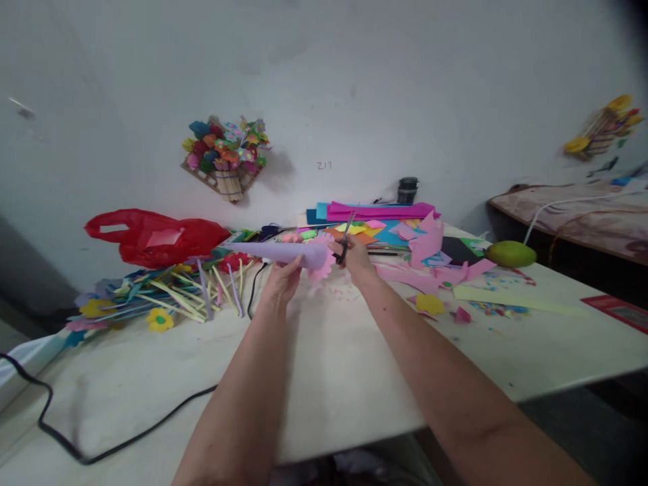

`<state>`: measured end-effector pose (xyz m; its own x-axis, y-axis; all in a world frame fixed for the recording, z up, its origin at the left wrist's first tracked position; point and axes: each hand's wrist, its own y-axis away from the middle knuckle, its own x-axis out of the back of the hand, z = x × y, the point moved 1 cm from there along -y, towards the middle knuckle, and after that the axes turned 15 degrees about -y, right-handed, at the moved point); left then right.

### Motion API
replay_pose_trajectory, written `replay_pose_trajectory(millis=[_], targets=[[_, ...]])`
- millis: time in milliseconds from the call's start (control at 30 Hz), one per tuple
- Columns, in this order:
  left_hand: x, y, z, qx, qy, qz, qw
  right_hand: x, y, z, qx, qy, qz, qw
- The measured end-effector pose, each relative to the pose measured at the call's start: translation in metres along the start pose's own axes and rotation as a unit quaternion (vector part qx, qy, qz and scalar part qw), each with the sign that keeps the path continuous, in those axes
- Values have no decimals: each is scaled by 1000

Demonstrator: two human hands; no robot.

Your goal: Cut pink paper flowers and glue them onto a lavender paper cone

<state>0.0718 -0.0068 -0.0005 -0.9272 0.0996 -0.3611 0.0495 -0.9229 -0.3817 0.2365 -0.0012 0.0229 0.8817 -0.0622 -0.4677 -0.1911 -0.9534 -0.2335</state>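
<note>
My left hand [284, 278] is closed around a light purple paper cone [283, 252], whose narrow end points left. At the cone's wide end sits a pink scalloped paper edge [322, 260]. In my right hand [357, 260] is a pair of scissors [345, 244] with dark handles, blades pointing up and away from me. The scissors are close beside the pink edge; whether they touch it I cannot tell. Small pink paper scraps [340, 294] lie on the white table [349, 378] below my hands.
At left are a red plastic bag [152, 236], paper flowers [160, 320], several paper stems [175, 297] and a black cable [146, 432]. Pink paper pieces [428, 246], a yellow flower [429, 304] and a green mango-like fruit [511, 254] lie right. A dark jar [408, 191] stands behind.
</note>
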Motion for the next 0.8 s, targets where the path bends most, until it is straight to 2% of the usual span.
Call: replay_pose_trajectory(millis=[133, 300, 467, 633, 733, 800], targets=[[0, 2, 3, 0, -41, -20, 999, -2, -1, 4, 7, 4, -10, 1000], [-4, -1, 3, 16, -29, 3, 999, -6, -2, 16, 34, -3, -21, 999], [-20, -6, -4, 0, 7, 111, 994, -10, -2, 26, 62, 16, -15, 998], [-38, 0, -7, 0, 3, 235, 972, -14, 3, 30, 68, 33, -27, 997], [-37, 2, -8, 8, -27, 260, 965, -17, 5, 30, 57, 35, -44, 997], [-31, 0, -7, -10, -59, 275, 960, -16, 6, 26, 33, 24, -54, 998]])
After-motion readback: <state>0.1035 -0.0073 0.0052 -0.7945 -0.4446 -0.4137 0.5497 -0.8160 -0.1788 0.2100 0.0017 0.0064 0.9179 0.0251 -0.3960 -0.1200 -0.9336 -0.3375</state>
